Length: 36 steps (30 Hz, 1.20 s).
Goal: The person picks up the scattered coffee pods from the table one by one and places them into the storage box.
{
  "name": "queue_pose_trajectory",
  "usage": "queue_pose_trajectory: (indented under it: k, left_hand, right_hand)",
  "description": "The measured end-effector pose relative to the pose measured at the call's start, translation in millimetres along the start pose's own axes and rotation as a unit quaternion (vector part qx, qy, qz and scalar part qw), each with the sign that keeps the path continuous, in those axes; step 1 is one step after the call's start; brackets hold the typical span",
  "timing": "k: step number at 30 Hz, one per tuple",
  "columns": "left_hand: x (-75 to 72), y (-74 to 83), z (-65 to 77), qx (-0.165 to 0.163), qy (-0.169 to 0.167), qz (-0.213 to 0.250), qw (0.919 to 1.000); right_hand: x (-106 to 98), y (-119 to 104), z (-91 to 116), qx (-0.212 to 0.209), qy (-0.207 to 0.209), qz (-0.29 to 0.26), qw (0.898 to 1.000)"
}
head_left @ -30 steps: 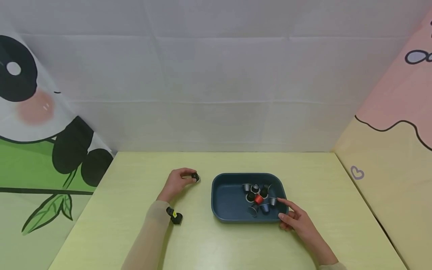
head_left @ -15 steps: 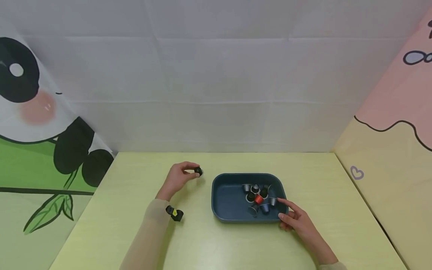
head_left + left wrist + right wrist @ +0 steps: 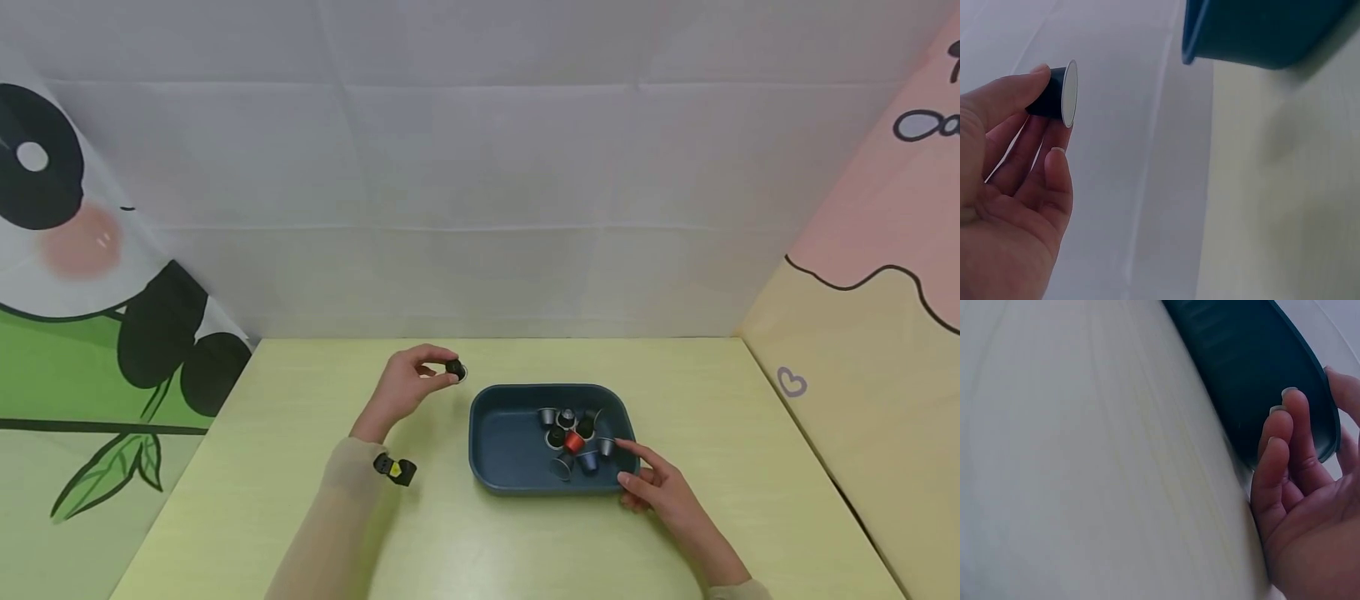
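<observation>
My left hand (image 3: 403, 385) pinches a black coffee capsule (image 3: 455, 368) between thumb and fingertips, raised over the table left of the tray. Up close in the left wrist view, the capsule (image 3: 1054, 95) lies on its side, its pale rimmed end facing right. A dark blue tray (image 3: 502, 481) holds several capsules bunched toward its right side: silver, black, blue and one red capsule (image 3: 573, 442). My right hand (image 3: 662, 492) holds the tray's right front corner. In the right wrist view, several fingers (image 3: 1272, 456) curl beside the tray's wall (image 3: 1235, 369).
The pale yellow table (image 3: 480, 550) reaches back to a white cloth wall (image 3: 480, 192). Printed cartoon panels flank it on the left (image 3: 82, 367) and right (image 3: 862, 375). A black wrist device (image 3: 395, 469) sits on my left sleeve.
My left hand has moved away from me and slightly right, lifting the black capsule higher above the table. The right hand and tray stay in place.
</observation>
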State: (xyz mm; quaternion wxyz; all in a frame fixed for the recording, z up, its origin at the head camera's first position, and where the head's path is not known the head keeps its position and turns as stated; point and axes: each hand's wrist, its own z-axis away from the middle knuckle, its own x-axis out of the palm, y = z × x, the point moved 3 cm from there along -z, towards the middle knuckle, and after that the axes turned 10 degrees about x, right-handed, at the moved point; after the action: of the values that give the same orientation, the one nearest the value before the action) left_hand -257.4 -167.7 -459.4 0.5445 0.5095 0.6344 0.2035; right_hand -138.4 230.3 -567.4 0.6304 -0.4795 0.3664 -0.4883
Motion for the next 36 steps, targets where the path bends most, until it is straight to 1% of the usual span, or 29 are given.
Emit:
queue_pose_trajectory:
  k: [4, 7, 12, 17, 24, 30, 36]
  left_hand:
    - [4.0, 14.7, -3.3, 0.020, -0.004, 0.005, 0.9998]
    - [9.6, 23.8, -6.5, 0.034, -0.007, 0.009, 0.9994]
    - [23.9, 32.6, -12.1, 0.047, -0.012, 0.013, 0.9987]
    - [41.5, 37.6, -17.2, 0.058, -0.030, 0.015, 0.9978]
    - [65.1, 43.3, -27.0, 0.089, -0.051, 0.007, 0.9947]
    - [83.4, 44.4, -37.6, 0.101, -0.071, 0.006, 0.9924]
    - [99.6, 44.9, -41.7, 0.113, -0.097, 0.006, 0.9889]
  right_hand:
    - [0.5, -0.6, 0.5, 0.002, 0.002, 0.003, 1.000]
    - [0.4, -0.7, 0.7, 0.001, 0.005, 0.002, 1.000]
    - [0.4, -1.3, 0.0, -0.006, 0.009, 0.005, 1.000]
    - [0.3, -1.1, 0.0, -0.009, 0.006, 0.003, 1.000]
    - [0.1, 0.5, 0.7, -0.006, 0.005, -0.002, 1.000]
    - [0.3, 0.6, 0.5, -0.004, 0.011, -0.001, 1.000]
    - [0.3, 0.9, 0.7, 0.005, 0.016, 0.007, 1.000]
